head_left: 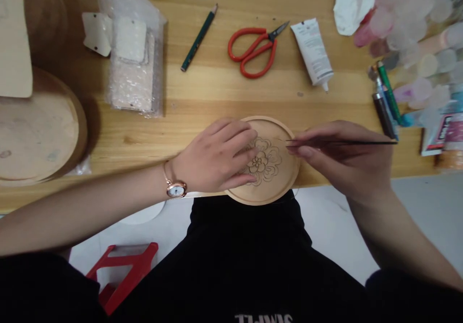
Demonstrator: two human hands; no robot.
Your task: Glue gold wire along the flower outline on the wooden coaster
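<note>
A round wooden plate [285, 180] with a raised rim lies at the table's front edge, partly over it. On its face is a flower drawing [265, 161] in dark outlines, part of it covered by fingers. My left hand [220, 156], with a watch at the wrist, rests palm down on the plate's left side, fingers slightly spread and gripping nothing. At the plate's right rim, my right hand [347, 159] pinches a thin dark stick-like tool [376, 143]. Its fine tip points left over the plate; whether it touches the surface I cannot tell.
Behind the plate lie a dark green pencil [198, 38], red-handled scissors [255, 50] and a white tube [313, 52]. Bubble-wrapped wooden tags [133, 67] lie back left, beside a larger round wooden piece [39, 130]. Pens [385, 101] and several paint pots [415, 23] crowd the right.
</note>
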